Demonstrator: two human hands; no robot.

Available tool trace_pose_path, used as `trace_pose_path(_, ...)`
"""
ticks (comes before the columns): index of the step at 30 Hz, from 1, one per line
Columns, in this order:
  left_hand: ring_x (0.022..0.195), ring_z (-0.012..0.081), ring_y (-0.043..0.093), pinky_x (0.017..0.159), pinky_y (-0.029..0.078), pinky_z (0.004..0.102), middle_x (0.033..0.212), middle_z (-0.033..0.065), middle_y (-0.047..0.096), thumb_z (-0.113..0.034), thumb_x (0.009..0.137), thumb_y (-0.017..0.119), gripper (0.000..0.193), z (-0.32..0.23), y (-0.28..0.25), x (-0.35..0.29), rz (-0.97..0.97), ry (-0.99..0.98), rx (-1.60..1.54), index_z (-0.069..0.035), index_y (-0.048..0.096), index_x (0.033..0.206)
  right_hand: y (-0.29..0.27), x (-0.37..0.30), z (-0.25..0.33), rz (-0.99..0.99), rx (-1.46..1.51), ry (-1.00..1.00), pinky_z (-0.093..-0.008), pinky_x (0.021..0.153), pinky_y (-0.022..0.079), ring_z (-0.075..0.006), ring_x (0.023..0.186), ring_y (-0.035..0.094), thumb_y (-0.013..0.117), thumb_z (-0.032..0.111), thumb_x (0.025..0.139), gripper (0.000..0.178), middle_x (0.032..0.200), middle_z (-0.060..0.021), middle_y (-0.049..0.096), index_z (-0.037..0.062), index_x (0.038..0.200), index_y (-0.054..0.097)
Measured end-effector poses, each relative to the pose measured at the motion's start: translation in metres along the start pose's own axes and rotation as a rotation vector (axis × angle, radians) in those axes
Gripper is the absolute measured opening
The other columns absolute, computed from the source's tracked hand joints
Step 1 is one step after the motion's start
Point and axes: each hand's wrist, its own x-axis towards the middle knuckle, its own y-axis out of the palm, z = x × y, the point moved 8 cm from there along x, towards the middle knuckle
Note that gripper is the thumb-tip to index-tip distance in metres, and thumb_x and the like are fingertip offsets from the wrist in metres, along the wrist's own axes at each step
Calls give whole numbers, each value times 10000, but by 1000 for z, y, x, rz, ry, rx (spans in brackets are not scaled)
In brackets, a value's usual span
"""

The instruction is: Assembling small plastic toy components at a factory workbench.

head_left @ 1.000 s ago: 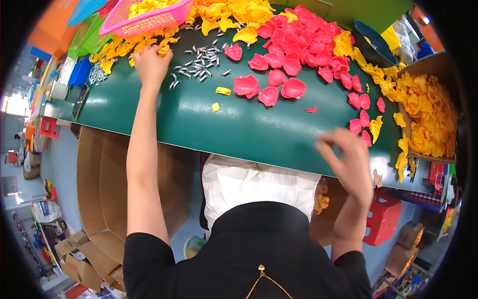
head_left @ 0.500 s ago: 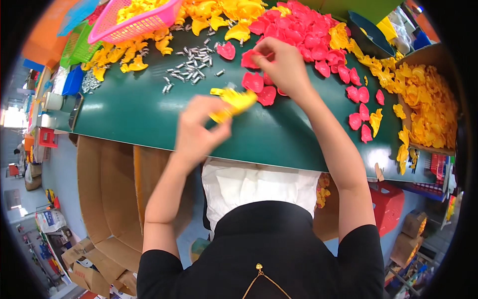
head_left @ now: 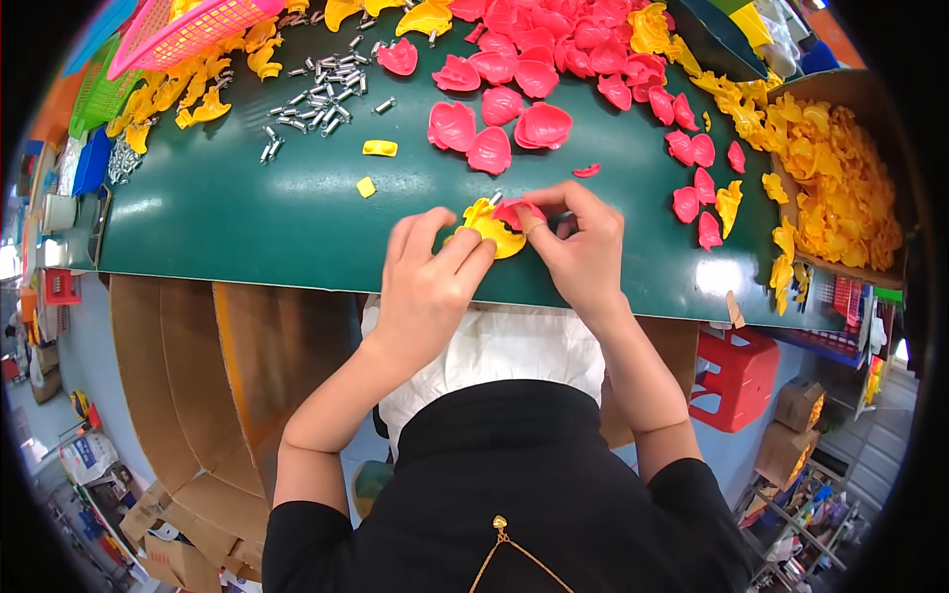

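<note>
My left hand is closed on a yellow curved plastic shell, holding it low over the near middle of the green table. A small metal pin stands out at the shell's far edge. From the right, my right hand pinches a small red plastic piece against the shell. Fingers hide part of both pieces. Beyond the hands lie a yellow curved strip, a small yellow square piece and a thin red scrap.
Several red cupped shells lie ahead, before a large red pile. Loose metal pins are scattered at far left, near a pink basket. A cardboard box of yellow shells stands at right. A red stool is below the table.
My right hand has come back from the red shells to the yellow shell, now with a small red piece. Both hands have met near the table edge. Small yellow pieces now show on the table.
</note>
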Motion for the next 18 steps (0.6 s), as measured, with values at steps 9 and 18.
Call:
trace_pose_path(9, 1076, 311, 502, 856, 492, 379, 1073, 90, 618, -67, 676, 688, 347, -13, 8, -13, 41, -41, 99, -28, 635, 1016, 7, 13, 12, 53, 81, -122, -211, 508, 409, -87, 662, 611, 713, 39, 773, 91, 778, -26, 669, 28, 844, 658)
trace_pose_path(18, 1101, 375, 528, 842, 560, 381, 1069, 103, 598, -102, 712, 702, 271, -4, 11, -16, -71, 64, -6, 0, 643, 956, 25, 12, 13, 78, 2, -223, -245, 482, 436, -121, 569, 579, 713, -8, 752, 106, 734, -53, 629, 5, 838, 653)
